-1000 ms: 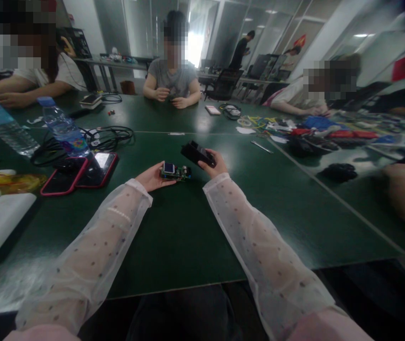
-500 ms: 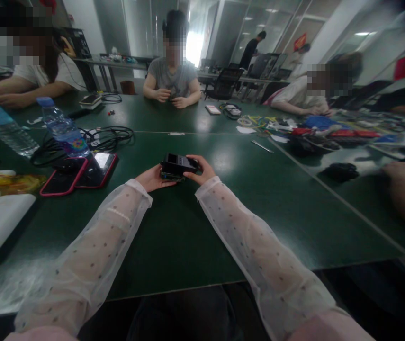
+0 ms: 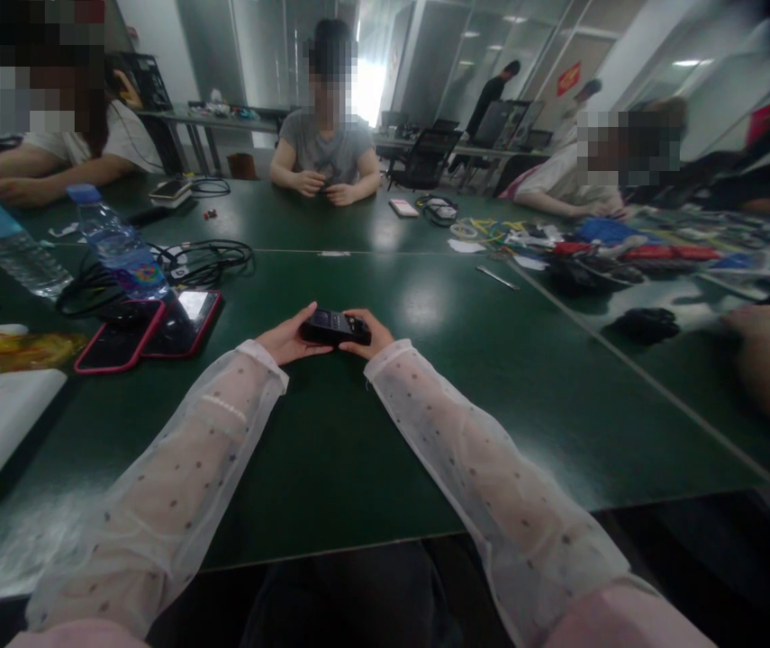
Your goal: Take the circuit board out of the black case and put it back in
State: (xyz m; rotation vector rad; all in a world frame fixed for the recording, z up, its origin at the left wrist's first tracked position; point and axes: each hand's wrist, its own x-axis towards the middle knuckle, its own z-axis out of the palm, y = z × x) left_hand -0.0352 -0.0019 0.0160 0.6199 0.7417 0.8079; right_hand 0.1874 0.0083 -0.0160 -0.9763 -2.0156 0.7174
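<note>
At the center of the green counter [image 3: 330, 468], the left hand [image 3: 290, 339] and right hand [image 3: 371, 335] close on opposite ends of a small black case [image 3: 335, 329], the left at nine o'clock and the right at three. From the case, two phones [image 3: 121, 337] [image 3: 185, 324] in red covers lie at nine o'clock, a plastic bottle [image 3: 118, 243] leans at ten, and a thin metal tool [image 3: 497, 278] rests at two.

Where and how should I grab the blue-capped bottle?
Probably best around the upper body of the blue-capped bottle, just below the cap, coming from the right above the black cables: its rounded sides suit wrapped fingers, while phones crowd the near side of its base.
</note>
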